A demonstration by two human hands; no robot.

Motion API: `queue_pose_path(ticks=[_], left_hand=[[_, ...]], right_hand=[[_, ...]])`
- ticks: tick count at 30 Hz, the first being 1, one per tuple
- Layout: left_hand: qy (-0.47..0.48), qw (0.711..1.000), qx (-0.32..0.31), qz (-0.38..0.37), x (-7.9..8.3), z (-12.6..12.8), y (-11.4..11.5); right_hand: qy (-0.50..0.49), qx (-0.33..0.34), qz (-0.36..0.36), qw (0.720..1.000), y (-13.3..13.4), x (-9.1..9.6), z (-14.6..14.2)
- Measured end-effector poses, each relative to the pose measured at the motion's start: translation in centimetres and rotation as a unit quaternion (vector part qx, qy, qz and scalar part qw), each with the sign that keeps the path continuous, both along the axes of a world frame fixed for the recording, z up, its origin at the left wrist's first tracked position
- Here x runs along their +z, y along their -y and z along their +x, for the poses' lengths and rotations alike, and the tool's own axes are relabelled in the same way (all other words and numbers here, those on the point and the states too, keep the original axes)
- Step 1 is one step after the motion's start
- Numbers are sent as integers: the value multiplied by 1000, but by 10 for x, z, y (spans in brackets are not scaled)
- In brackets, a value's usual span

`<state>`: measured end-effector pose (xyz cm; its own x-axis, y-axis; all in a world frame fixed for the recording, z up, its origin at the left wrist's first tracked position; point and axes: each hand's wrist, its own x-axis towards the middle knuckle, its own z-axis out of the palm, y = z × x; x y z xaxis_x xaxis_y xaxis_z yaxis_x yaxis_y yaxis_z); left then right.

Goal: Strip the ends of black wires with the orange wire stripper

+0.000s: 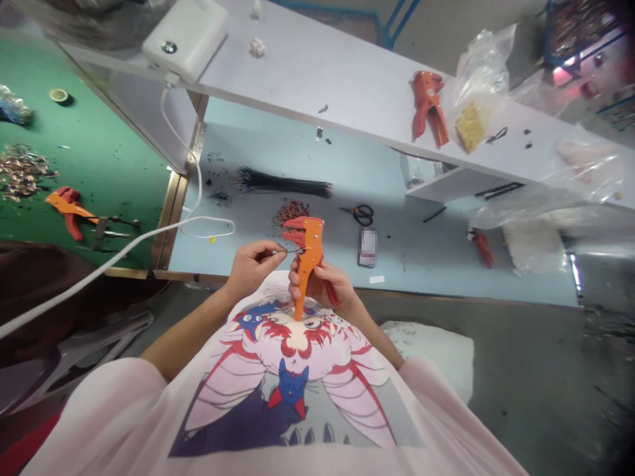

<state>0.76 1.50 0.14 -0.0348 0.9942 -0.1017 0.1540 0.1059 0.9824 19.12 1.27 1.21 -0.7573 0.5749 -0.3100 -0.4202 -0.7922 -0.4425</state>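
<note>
My right hand (330, 283) is wrapped around the handles of an orange and red wire stripper (312, 243), held upright in front of my shirt. Between thumb and fingers of my left hand (253, 266) is a thin dark wire (292, 251), its far end at the side of the stripper below the red jaws. Whether the tool bites on the wire cannot be made out. Just beyond the stripper lies a pile of small copper-coloured pieces (292, 211). Behind that pile rests a long bundle of dark wires (285, 183) on the pale blue table (322, 264).
Scissors (361, 213) and a small pixelated packet (368, 247) lie to the right. On the raised shelf are a white power bank (186, 39) and another wire stripper (429, 108). A white cable (133, 248) crosses the left side. A green table (114, 106) adjoins there.
</note>
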Motion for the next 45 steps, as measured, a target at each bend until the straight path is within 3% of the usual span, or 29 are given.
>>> queue_pose_path(ticks=[13, 37, 45], left_hand=[[-6, 998, -67, -1, 0, 0, -1], [17, 998, -65, -6, -7, 2, 0], [-5, 997, -54, -54, -22, 5, -9]], right_hand=[[15, 11, 21, 1000, 2, -3, -1], [38, 17, 25, 999, 2, -8, -6], [53, -7, -14, 998, -3, -23, -7]])
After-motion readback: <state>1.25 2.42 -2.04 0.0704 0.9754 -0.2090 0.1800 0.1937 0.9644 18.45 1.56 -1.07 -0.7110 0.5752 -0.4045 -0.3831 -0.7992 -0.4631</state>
